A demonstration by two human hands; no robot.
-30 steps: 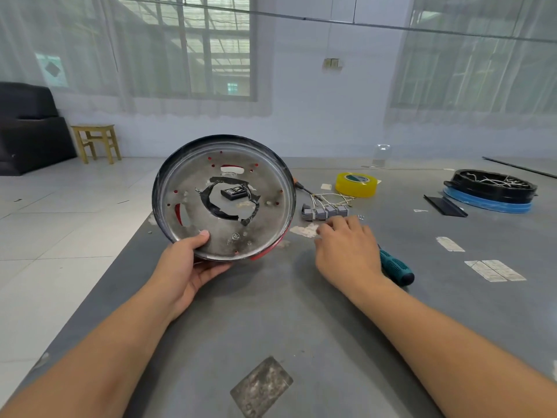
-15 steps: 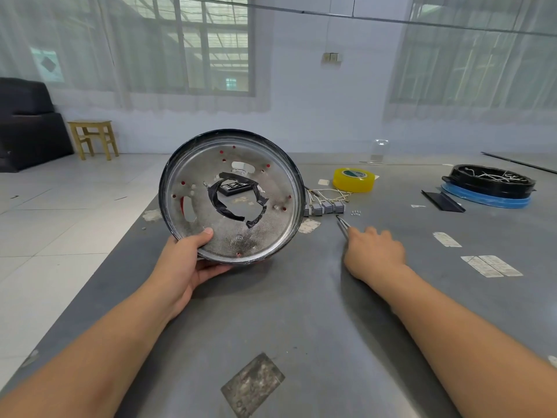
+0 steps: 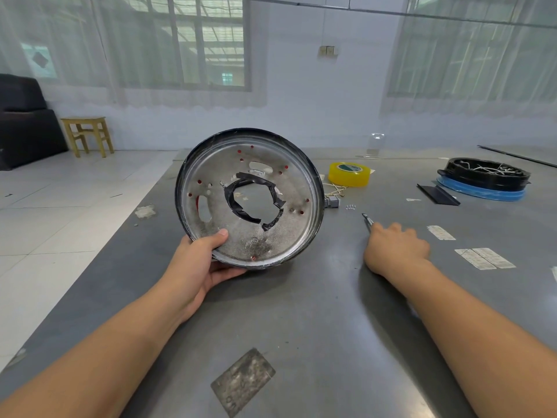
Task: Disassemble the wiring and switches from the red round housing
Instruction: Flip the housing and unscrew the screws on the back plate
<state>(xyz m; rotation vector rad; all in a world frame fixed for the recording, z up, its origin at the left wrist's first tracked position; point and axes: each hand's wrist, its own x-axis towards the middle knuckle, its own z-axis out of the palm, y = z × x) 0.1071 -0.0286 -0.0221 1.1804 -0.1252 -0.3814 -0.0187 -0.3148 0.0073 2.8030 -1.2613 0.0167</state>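
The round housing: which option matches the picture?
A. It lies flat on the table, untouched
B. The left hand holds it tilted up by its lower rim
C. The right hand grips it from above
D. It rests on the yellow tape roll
B: the left hand grips the lower rim of the round housing, thumb on its metal face, holding it tilted up.

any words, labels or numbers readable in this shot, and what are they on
No text can be read.
Yellow tape roll: green and white core label, too blurred.
White stickers on the table: print too small.
Round stamp on the housing held by the left hand: illegible.
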